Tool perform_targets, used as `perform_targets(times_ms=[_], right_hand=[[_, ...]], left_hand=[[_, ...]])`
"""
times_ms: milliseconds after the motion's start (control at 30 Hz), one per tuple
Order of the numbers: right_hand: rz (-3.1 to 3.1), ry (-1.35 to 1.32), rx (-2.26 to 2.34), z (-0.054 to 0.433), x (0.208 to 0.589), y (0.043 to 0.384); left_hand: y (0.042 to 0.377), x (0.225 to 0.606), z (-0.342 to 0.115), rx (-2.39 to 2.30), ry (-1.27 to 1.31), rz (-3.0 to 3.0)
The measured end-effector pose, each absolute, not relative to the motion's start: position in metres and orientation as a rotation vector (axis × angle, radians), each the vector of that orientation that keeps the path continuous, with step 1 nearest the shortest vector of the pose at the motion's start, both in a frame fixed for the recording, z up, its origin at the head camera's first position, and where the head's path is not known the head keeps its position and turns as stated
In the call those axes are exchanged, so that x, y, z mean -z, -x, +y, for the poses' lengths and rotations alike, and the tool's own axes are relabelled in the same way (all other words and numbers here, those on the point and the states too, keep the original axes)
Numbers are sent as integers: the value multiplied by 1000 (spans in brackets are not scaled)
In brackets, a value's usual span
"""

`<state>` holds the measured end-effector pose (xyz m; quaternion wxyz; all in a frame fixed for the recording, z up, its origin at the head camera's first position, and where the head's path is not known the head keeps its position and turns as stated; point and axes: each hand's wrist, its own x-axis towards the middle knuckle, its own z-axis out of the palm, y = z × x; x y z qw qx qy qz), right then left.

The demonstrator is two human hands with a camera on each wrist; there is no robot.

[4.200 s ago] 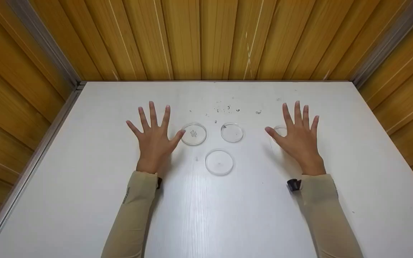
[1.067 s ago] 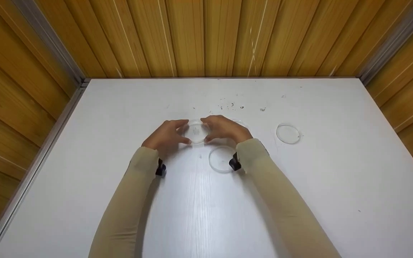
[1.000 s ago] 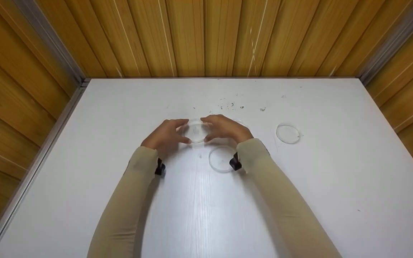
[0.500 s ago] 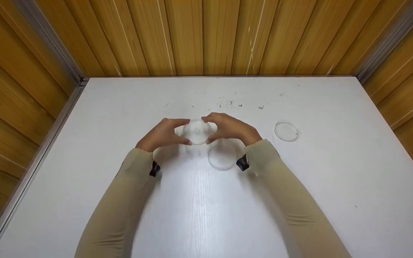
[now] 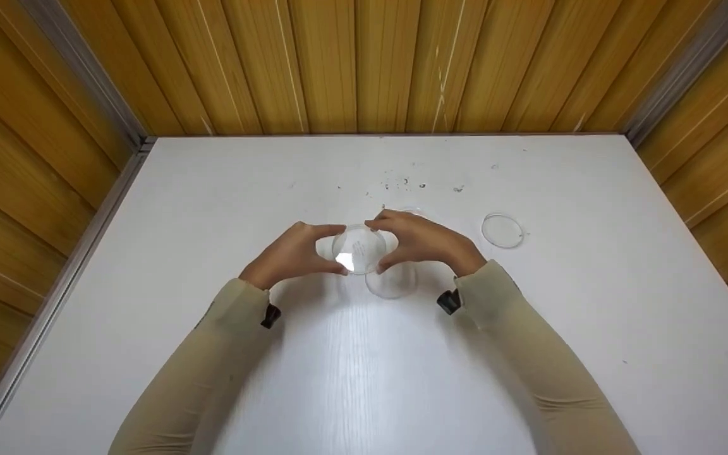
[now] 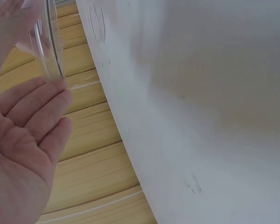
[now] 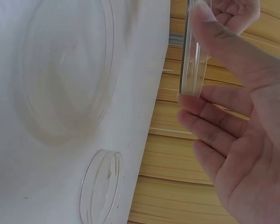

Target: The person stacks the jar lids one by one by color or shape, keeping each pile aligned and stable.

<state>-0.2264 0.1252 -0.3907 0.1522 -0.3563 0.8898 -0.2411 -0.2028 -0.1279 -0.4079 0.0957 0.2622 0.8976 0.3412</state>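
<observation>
A clear round petri dish (image 5: pixel 359 248) with faint markings is held up above the table between both hands. My left hand (image 5: pixel 291 256) pinches its left rim between thumb and fingers. On the opposite side my right hand (image 5: pixel 430 241) pinches the rim the same way. The wrist views show the dish edge-on, its side wall (image 7: pixel 194 65) between the right thumb and fingertips. Just below the raised dish, a second petri dish (image 5: pixel 392 284) lies on the table, partly covered by it. A third petri dish (image 5: pixel 412 210) is mostly hidden behind my right hand.
Another petri dish (image 5: pixel 503 230) lies to the right on the white table (image 5: pixel 591 303). Small dark marks (image 5: pixel 423 186) dot the tabletop toward the back. Wood-patterned panels (image 5: pixel 326 69) rise along the back and both sides.
Both hands, spread open above the table at first, came together on the left petri dish and took hold of its rim. They have lifted it and brought it nearer and slightly right.
</observation>
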Motion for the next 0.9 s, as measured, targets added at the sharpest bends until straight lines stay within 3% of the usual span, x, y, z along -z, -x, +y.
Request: perform_targets(times_ms=[900], right_hand=[[2551, 1289, 672, 173, 409, 156]], left_hand=[[132, 423, -91, -863, -979, 2698]])
